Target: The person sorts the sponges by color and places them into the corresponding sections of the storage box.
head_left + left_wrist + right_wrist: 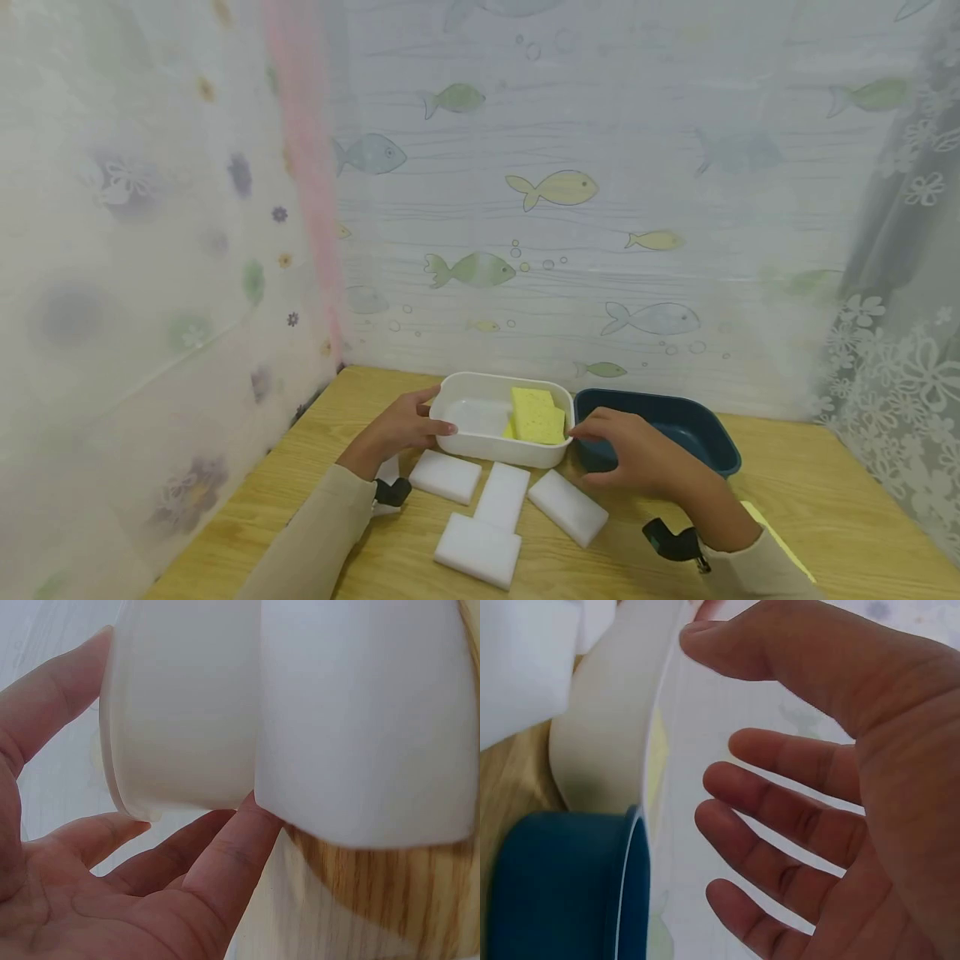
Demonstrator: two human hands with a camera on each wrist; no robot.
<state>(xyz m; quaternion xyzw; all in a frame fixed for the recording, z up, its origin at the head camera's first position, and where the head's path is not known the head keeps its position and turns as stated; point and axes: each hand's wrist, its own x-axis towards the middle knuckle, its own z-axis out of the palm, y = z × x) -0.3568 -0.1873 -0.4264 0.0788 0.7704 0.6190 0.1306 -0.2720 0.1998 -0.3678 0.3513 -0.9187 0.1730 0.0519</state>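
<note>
My left hand holds the left end of a white plastic container, thumb on the front rim and fingers around the corner. In the left wrist view a white sponge block lies close beside the fingers. Yellow sponges are stacked in the container's right half. My right hand hovers over the near left part of a dark blue container. Its fingertips are near the white container's right end. In the right wrist view its fingers are spread, loosely bent, with nothing between them.
Several white sponge blocks lie on the wooden table before the white container, two of them overlapping. A thin yellow edge shows beside the right wrist. A fish-patterned curtain hangs behind, another curtain along the left.
</note>
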